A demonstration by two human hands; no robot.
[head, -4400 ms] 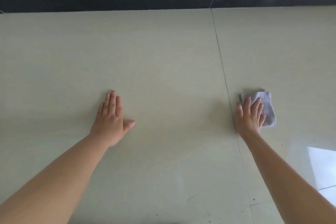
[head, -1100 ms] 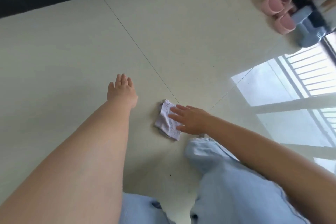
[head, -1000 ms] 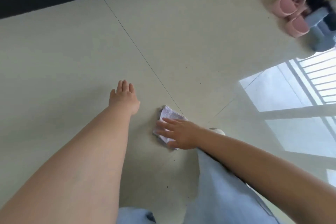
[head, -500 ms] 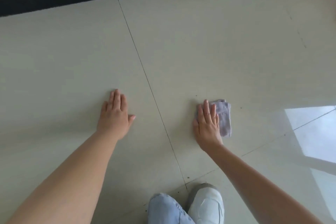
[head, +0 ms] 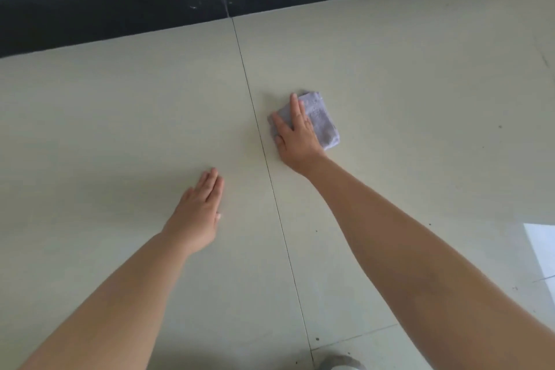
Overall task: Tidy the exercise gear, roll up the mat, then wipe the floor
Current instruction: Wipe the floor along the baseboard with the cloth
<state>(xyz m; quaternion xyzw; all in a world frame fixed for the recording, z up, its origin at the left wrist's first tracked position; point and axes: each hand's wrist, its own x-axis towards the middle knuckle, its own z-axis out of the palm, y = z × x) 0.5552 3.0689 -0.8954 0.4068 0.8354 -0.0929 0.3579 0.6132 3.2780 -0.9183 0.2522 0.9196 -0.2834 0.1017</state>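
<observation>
Lilac cloth point(head: 319, 123) lies flat beneath right hand's point(head: 295, 137) straight fingers point(head: 295, 108).

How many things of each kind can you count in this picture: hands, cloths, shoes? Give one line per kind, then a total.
Hands: 2, the left hand flat on the floor and the right hand pressing the cloth
Cloths: 1, the purple cloth
Shoes: 1, a shoe tip at the bottom edge
Total: 4

Open floor point(head: 405, 75) lies ahead and to both sides of the cloth point(head: 321, 120) — only the black skirting point(head: 120, 6) bounds it far ahead, and the left hand point(head: 199, 213) rests nearby.
</observation>
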